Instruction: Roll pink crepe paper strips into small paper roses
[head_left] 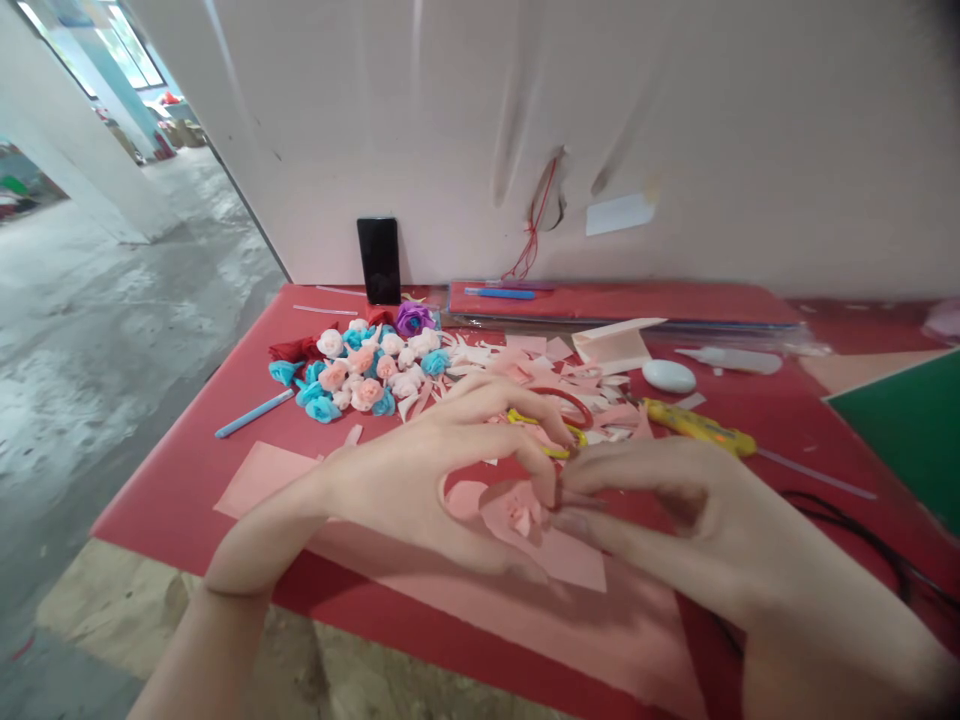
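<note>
My left hand [420, 480] and my right hand [675, 510] meet over the red table [187, 480], fingers pinched together on a small pink paper piece [559, 495]. Beneath them lies a half-rolled pink paper flower [517, 515] on pink paper sheets [577, 570]. Just behind my fingers lie scissors with red and yellow handles [559, 415]. A heap of finished pink, white, blue and purple paper roses [367, 370] sits at the back left of the table.
Pink paper scraps [540, 365] litter the middle. A yellow glue gun [697, 425] and a white oval object [669, 376] lie to the right. A blue pen [253, 414] lies left; a black phone [379, 260] leans on the wall. Green sheet [907, 430] at far right.
</note>
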